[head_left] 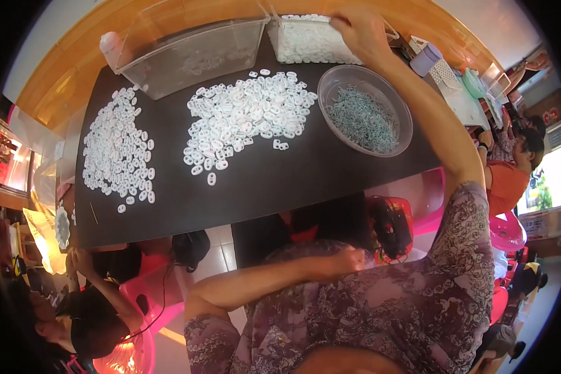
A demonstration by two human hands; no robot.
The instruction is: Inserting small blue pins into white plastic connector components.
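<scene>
And here's the right hand (363,36), out beyond the round bowl (358,75), at the far bin (311,61) heaped with small white pieces. Its fingers are bent down over the bin's rim and the pieces; whether they grip any, I cannot tell. The left hand (350,259) sits on the near side of the bowl, off the table (280,181) and close to the body, curled up like a fist; anything inside it is hidden.

Now the danger spot: that right forearm passes over the far-right rim of the bowl, touching or only above it, I can't say. A careless pull back or a dipped elbow could catch the rim, and the thin metal screws (363,121) inside could spill everywhere!

Look left of the bowl: the middle pile of white pieces (249,115) spreads almost to its rim, so a nudge could mix screws into pieces. A pair of strays (280,144) lies just near-left of the bowl, easy for a sleeve to sweep away. Well left of the bowl, the second pile (117,153) sits loose with no wall around it; a bump to the table could scatter its outer pieces toward the edge.
</scene>
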